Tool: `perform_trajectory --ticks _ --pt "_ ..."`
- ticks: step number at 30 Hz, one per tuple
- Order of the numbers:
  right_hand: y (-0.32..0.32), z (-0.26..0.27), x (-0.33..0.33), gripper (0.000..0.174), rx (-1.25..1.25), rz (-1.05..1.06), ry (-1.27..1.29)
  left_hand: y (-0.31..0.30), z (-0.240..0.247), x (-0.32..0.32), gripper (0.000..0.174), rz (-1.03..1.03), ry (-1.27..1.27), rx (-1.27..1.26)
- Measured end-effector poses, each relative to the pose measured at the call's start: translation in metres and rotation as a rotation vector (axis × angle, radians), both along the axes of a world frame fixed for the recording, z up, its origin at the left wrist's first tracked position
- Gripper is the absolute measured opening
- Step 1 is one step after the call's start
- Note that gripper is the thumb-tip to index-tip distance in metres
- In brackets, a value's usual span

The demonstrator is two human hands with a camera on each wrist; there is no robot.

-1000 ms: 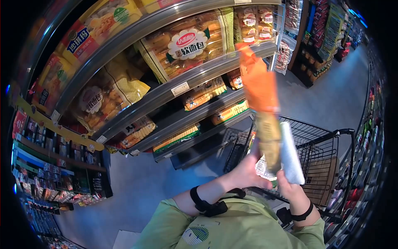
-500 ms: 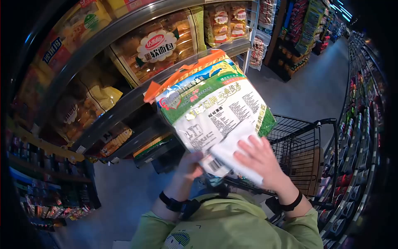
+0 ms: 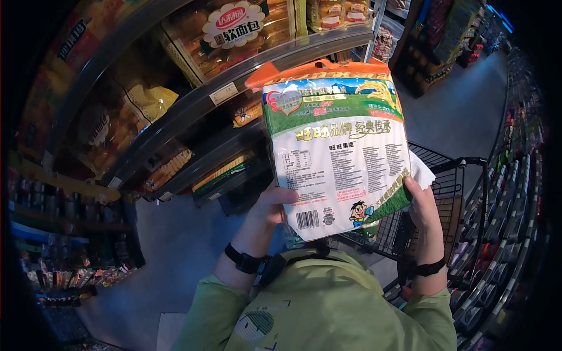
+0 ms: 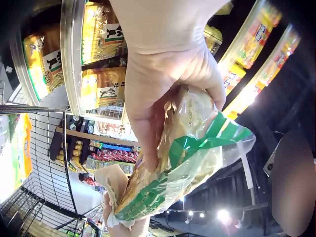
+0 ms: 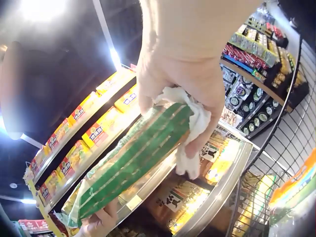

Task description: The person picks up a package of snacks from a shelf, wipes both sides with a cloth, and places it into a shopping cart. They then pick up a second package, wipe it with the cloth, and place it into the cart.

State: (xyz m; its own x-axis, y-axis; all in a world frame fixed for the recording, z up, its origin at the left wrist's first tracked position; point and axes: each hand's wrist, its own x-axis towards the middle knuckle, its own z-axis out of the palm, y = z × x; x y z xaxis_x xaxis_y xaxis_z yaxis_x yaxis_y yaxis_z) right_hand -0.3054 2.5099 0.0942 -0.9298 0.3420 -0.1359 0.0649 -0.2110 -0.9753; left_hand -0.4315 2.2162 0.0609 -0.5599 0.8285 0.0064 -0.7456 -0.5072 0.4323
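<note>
A large snack bag [image 3: 342, 152], orange at the top, green and white below, is held upright with its printed side facing up at the head camera. The left hand [image 3: 272, 205] grips its lower left edge, thumb on the front; in the left wrist view the left hand [image 4: 170, 84] has its fingers behind the bag [image 4: 187, 148]. At the lower right edge the right hand [image 3: 422, 202] pinches the bag with a white cloth or tissue [image 3: 421, 171]. In the right wrist view that white cloth [image 5: 197, 118] lies between the right hand [image 5: 182, 84] and the bag's green side [image 5: 140, 155].
Shelves with packaged bread [image 3: 234, 41] and a shelf edge with a price tag [image 3: 223, 93] stand ahead and left. A black wire shopping cart [image 3: 459, 202] is at the right, close behind the right hand. More stocked shelves [image 3: 515, 234] line the far right.
The bag has turned from edge-on to facing the head camera and now stands straighter. The right hand has moved from the bag's front, where it lay over the cloth, to the right edge.
</note>
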Motion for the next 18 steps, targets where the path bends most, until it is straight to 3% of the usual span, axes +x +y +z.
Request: perform_trajectory --ticks 3,18 --pt "-0.004 0.003 0.002 0.069 -0.032 0.051 -0.028 0.001 0.002 0.000 0.073 0.024 -0.013 0.003" --pt "-0.002 -0.007 0.004 0.069 -0.108 0.011 0.027 0.001 0.019 -0.005 0.073 0.004 0.092 -0.067"
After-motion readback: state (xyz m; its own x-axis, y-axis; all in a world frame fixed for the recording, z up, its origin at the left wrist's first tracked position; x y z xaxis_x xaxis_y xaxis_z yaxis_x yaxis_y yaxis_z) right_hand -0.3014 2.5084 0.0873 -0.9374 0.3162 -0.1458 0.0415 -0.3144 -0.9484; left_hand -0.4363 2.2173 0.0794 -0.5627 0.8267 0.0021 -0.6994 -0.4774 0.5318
